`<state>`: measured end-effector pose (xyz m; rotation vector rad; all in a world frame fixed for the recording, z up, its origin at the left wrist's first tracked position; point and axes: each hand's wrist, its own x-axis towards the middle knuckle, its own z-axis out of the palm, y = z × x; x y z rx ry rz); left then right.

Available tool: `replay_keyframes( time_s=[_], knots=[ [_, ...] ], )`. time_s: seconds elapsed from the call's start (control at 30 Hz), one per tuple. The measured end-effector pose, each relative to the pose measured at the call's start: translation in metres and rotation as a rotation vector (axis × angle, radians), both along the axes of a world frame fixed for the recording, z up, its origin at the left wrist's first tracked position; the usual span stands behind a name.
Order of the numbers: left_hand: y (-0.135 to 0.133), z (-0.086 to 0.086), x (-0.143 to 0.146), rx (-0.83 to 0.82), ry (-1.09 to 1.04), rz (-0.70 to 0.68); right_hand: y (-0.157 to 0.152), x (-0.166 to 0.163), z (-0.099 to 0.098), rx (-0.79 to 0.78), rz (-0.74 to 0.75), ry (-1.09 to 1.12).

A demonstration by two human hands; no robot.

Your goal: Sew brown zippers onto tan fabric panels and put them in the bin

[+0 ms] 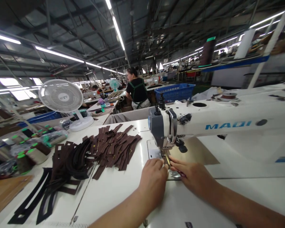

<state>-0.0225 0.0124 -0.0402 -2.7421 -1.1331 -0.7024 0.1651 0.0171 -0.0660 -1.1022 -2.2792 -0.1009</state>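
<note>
A white fan [61,96] stands on the desk [120,198], near fat spools of thread [37,155]. Farther back, a person [139,89] in black is near a big blue basket [175,92]. Long bright lights [118,33] hang up high.

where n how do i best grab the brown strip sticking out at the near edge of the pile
Probably pinch the brown strip by its free near end, coming from your side with the left hand, the nearer one: that end looks flat, jutting past the pile over the white tabletop.
</note>
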Motion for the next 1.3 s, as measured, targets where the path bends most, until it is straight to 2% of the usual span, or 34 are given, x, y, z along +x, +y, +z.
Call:
replay_keyframes(
  time_s=[0.17,0.33,0.67,0.87,1.13,1.3],
  knots=[
    [0.019,-0.003,0.002,-0.010,0.019,0.009,0.021,0.002,-0.002,-0.027,0.033,0.010],
    [0.028,-0.006,0.001,-0.058,-0.016,0.014,0.033,0.003,-0.007,0.061,0.006,0.025],
    [0.033,-0.003,0.000,-0.093,-0.038,-0.026,0.038,0.005,-0.014,0.077,-0.008,0.020],
    [0.039,-0.004,0.000,-0.090,-0.041,-0.029,0.039,0.004,-0.011,0.084,-0.007,0.026],
    [0.040,-0.006,-0.002,-0.084,-0.138,-0.083,0.040,0.003,-0.010,0.078,-0.040,-0.008],
    [0.041,-0.008,-0.001,-0.094,-0.184,-0.068,0.040,0.001,-0.012,0.069,-0.065,-0.038]
  ],
)
